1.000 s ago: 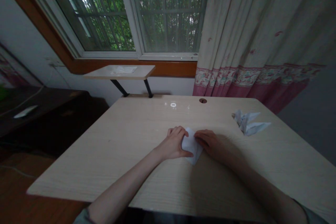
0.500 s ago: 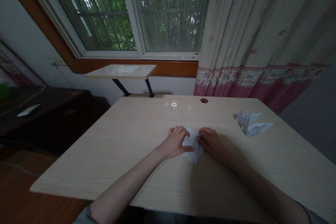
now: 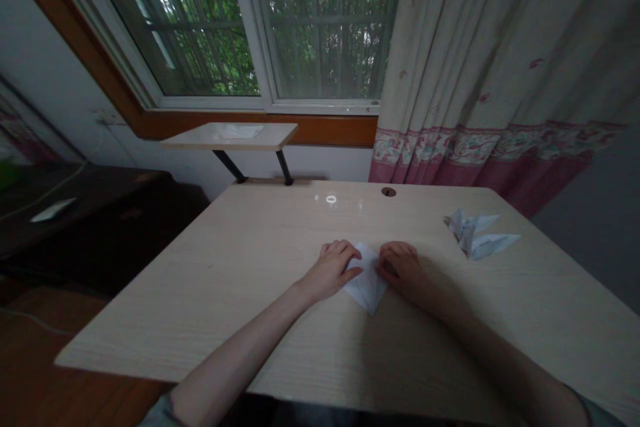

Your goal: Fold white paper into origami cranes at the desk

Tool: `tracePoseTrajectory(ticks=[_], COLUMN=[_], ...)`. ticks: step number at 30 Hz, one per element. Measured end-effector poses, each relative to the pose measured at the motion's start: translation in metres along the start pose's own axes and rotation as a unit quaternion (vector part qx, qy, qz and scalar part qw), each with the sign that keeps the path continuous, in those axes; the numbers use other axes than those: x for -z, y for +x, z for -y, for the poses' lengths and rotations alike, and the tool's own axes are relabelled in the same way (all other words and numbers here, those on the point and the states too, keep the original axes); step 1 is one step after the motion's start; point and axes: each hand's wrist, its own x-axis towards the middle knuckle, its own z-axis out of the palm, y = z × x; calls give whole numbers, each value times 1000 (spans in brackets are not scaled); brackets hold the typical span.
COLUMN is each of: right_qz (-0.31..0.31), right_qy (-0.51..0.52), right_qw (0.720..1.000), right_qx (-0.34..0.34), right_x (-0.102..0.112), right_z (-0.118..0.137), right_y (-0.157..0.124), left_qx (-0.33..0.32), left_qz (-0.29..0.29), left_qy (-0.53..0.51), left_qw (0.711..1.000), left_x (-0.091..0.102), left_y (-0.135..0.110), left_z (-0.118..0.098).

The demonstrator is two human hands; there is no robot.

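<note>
A small folded piece of white paper (image 3: pixel 367 283) lies on the pale wooden table (image 3: pixel 225 293), its point toward me. My left hand (image 3: pixel 333 270) rests on the paper's left edge, fingers curled and pressing down on it. My right hand (image 3: pixel 400 267) presses on the paper's right edge with bent fingers. Both forearms reach in from the near edge of the table.
A finished folded paper figure (image 3: pixel 477 235) sits at the table's right rear. A cable hole (image 3: pixel 389 192) is near the far edge. Behind stand a small raised shelf (image 3: pixel 233 136), a window and a patterned curtain (image 3: pixel 500 60). A dark cabinet (image 3: pixel 85 213) is at the left.
My left thumb has slid back off the paper's middle toward its left edge, so more of the paper shows. My right hand has barely shifted.
</note>
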Motion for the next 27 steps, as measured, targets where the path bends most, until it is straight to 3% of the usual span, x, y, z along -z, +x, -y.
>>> tracePoseTrajectory(ticks=[5, 14, 27], right_qz=[5, 75, 131], right_qy=[57, 125, 155], right_qw=[998, 985, 979], right_qx=[21, 87, 17], right_x=[4, 17, 29], right_z=[4, 10, 24], right_y=[1, 3, 6], left_qx=[-4, 4, -75], left_qz=[0, -1, -8], left_qy=[-5, -3, -67], left_qw=[1000, 1000, 995], left_x=[0, 1, 10], left_y=[0, 0, 2], left_z=[1, 0, 14])
